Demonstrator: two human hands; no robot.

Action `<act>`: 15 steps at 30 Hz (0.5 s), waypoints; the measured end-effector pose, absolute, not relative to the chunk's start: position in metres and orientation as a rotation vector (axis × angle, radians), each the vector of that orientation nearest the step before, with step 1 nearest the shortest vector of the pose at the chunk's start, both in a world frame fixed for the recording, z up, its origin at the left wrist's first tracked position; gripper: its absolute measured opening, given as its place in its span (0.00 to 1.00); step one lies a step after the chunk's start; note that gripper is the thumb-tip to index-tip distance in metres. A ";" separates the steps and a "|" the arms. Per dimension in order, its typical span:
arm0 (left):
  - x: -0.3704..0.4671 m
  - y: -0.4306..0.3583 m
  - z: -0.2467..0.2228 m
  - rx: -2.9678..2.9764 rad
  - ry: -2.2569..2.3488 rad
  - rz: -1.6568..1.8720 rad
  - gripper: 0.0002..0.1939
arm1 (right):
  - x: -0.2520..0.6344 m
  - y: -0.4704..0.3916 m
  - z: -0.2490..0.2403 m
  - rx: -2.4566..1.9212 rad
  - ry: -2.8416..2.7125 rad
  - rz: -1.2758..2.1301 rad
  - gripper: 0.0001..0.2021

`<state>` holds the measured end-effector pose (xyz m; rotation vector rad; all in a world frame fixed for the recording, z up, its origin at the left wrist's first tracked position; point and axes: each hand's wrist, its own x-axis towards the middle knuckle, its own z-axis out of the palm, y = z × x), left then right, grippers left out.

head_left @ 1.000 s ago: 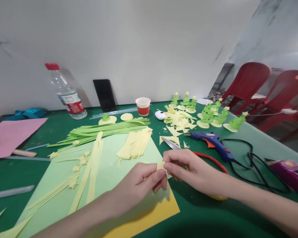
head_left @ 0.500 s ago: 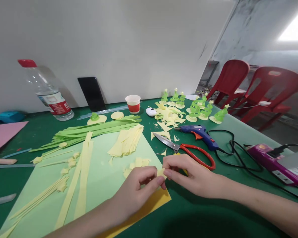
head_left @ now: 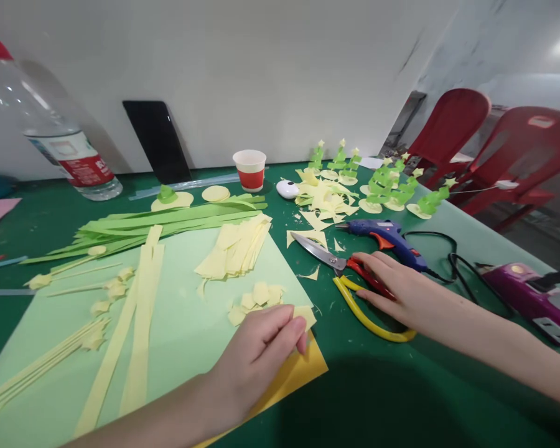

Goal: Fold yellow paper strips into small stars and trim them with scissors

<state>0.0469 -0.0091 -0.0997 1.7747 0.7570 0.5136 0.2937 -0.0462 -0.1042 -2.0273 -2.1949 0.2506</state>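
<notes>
My left hand (head_left: pixel 266 348) is closed, pinching a small piece of pale yellow paper (head_left: pixel 307 316) over the lower right corner of a light green sheet (head_left: pixel 182 311). My right hand (head_left: pixel 392 292) has its fingers around the red handle of the scissors (head_left: pixel 324 252), which lie on the table with blades pointing up and left. Their yellow handle loop shows below my fingers. Several small cut yellow pieces (head_left: pixel 256 297) lie just beyond my left hand. Behind them is a fanned stack of yellow paper pieces (head_left: pixel 236 249).
A blue glue gun (head_left: pixel 392 239) with a black cord lies just past the scissors. Yellow scraps (head_left: pixel 326 199), a red and white paper cup (head_left: pixel 251 171) and small green paper trees (head_left: pixel 382 186) stand farther back. A purple power strip (head_left: pixel 527 298) is at right, a bottle (head_left: pixel 84 162) at left.
My right hand has left the yellow paper and moved right onto the scissors' handle. My left hand keeps the paper. The view has shifted closer and slightly down.
</notes>
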 end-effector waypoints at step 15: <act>0.045 -0.007 -0.101 1.297 0.834 0.598 0.16 | 0.288 -0.040 -0.086 -1.968 -2.139 0.267 0.17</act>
